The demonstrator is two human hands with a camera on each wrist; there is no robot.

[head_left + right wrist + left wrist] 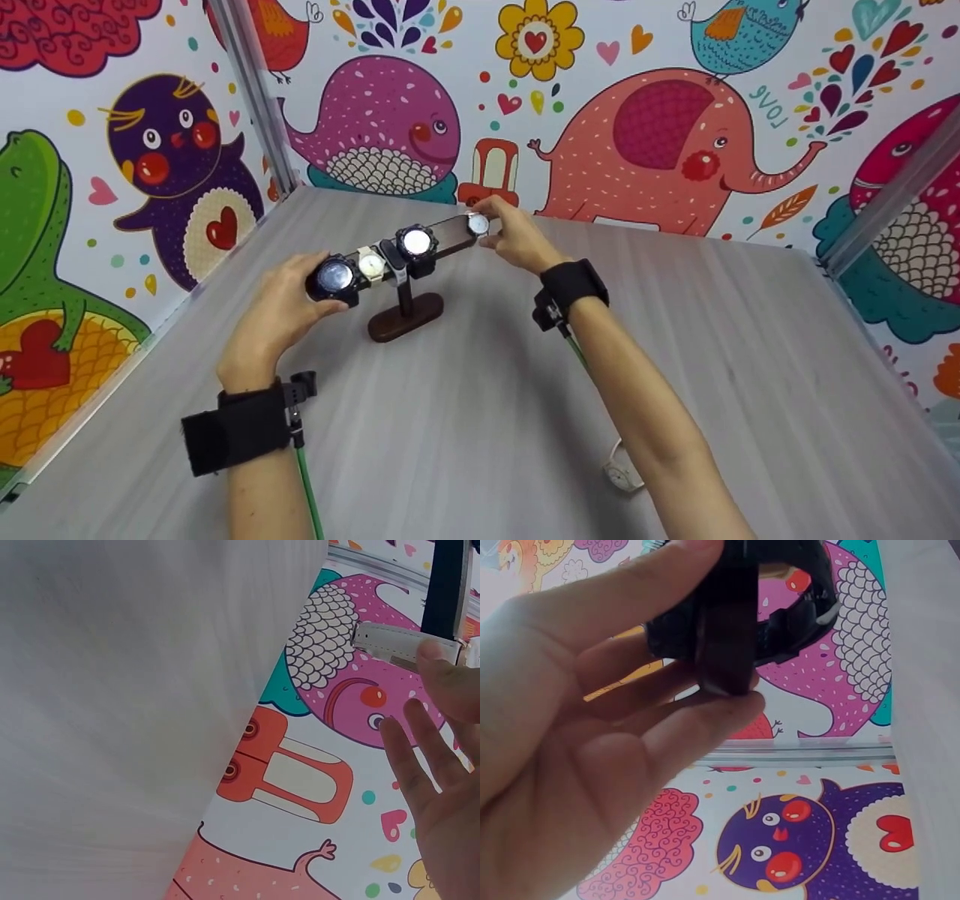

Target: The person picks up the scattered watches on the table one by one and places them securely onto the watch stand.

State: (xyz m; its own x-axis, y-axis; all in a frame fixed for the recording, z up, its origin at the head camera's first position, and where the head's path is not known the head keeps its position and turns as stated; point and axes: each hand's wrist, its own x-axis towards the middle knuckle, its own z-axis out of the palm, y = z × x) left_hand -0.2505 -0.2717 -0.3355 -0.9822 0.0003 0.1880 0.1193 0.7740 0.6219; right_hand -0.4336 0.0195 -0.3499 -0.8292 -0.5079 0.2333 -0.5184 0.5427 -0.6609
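A dark brown watch stand [406, 318] has a crossbar and an oval base. Along its bar sit a large black watch [334, 277], a cream watch [371, 265], a slim grey-strapped watch [397, 266] and a black watch with a bright face [417, 242]. My left hand [274, 311] grips the bar's left end beside the large black watch; the left wrist view has the bar end [727, 637] between thumb and fingers. At the right end, my right hand [525, 236] pinches a small white-strapped watch [478, 223], its strap [390, 643] around the bar.
Another pale-strapped watch [621, 474] lies on the grey wood-grain table [450, 420], near my right forearm. Cartoon-printed panels [487, 90] stand behind and to the sides. Green cables [306, 487] run from the wrist cameras.
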